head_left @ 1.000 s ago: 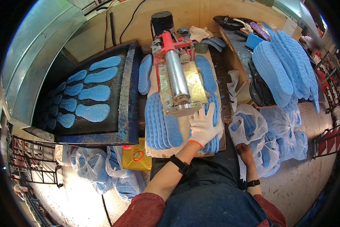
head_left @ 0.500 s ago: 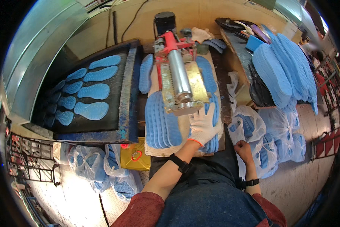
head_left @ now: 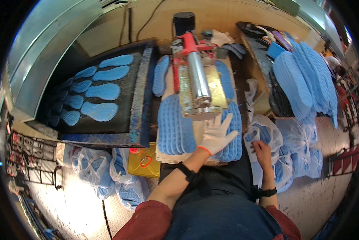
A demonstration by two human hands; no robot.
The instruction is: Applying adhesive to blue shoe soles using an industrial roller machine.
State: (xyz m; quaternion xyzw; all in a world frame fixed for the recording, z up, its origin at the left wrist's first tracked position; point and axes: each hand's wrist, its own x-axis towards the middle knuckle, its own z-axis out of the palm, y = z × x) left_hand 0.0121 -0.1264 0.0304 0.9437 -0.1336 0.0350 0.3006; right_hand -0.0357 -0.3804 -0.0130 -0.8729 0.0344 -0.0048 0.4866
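Holds the gloved left hand (head_left: 216, 138) palm down, with thumb and fingers spread well apart, over the inner edge of the right row of blue soles (head_left: 236, 140) on the pale board (head_left: 198, 135). Cannot tell resting from hovering there. Reaches with the fingertips to just beside the front plate of the red-and-silver machine (head_left: 196, 72). Curls the bare right hand (head_left: 262, 153) loosely, close by a clear plastic bag (head_left: 263, 120) right of the board; cannot tell about any pinch between thumb and fingers. Shows the left row of blue soles (head_left: 173, 128) across the board, and loose soles (head_left: 102, 92) laid flat in the dark tray (head_left: 142, 94).
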